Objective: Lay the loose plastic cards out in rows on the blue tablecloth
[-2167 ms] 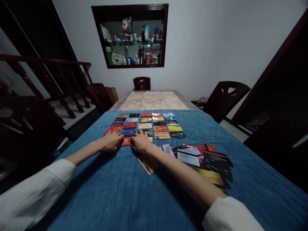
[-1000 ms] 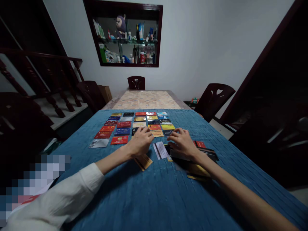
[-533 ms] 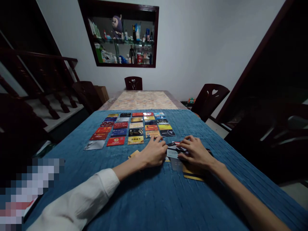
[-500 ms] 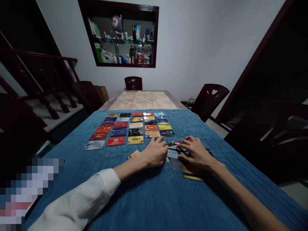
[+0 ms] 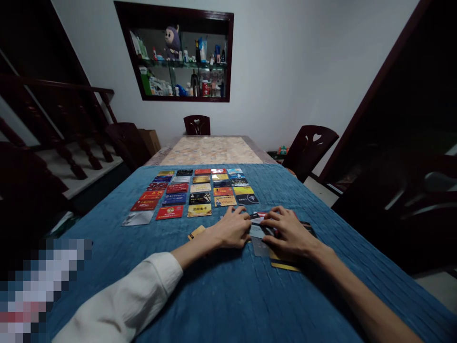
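Pale, dark and gold cards form an overlapping pile [image 5: 257, 231] at near right. The right grip [image 5: 291, 232] is over the pile, fingers curved and apart. The left grip [image 5: 233, 228] is just beside it; whether it clamps a card cannot be told. Press lightly and slide each card by its edge; lower cards are likely to drag. A flat card grid [image 5: 200, 198] lies farther left. Cloth [image 5: 214, 305] covers the near tabletop [image 5: 214, 150]; chairs [image 5: 310, 145] surround it.

Tablecloth [image 5: 214, 295] blue; table top [image 5: 214, 148] toward far edge mottled beige. Silver-grey card [image 5: 138, 218] toward left edge, red card [image 5: 169, 213], yellow card [image 5: 196, 232] with black marks. Sleeve [image 5: 132, 290] white.
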Action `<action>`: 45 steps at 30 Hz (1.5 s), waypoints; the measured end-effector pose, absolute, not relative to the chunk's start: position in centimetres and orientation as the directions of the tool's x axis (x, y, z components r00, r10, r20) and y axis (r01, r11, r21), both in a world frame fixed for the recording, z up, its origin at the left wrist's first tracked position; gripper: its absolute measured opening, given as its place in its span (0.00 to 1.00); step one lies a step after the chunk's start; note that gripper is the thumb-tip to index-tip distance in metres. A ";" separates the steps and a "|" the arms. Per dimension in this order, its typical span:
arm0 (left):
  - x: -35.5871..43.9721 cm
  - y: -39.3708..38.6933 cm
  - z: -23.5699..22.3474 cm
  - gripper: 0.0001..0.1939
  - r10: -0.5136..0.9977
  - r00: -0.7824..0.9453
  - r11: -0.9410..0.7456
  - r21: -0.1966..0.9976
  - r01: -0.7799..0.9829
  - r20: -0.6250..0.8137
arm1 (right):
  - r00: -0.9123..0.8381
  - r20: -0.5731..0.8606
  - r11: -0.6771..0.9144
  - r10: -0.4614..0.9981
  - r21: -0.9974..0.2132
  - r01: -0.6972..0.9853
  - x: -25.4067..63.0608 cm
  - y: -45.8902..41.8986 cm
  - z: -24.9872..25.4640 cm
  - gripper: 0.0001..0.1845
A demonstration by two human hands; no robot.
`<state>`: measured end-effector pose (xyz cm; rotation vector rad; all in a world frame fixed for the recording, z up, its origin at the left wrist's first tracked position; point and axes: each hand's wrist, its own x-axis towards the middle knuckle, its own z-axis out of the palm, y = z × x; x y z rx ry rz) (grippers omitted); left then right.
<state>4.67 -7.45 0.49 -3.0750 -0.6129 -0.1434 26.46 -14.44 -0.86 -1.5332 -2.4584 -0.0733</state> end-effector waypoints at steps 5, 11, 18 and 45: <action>4.5 -7.1 0.3 0.09 0.338 0.936 -0.940 -0.020 0.341 0.101 | -0.434 0.229 0.465 0.871 -0.104 0.879 26.5 -14.4 -0.9 0.15; 4.4 -6.8 -0.2 0.09 0.232 0.964 -0.966 -0.082 0.244 0.132 | -0.448 0.236 0.487 0.862 -0.141 0.862 26.5 -14.8 -0.8 0.16; 4.5 -6.6 -0.1 0.09 0.187 0.968 -0.978 -0.062 0.200 0.165 | -0.464 0.271 0.517 0.843 -0.174 0.838 26.6 -15.2 -0.7 0.15; 4.5 -5.4 0.3 0.13 0.355 0.889 -0.916 0.300 0.268 0.289 | -0.199 0.399 0.345 0.895 -0.337 0.876 28.0 -14.0 -2.4 0.06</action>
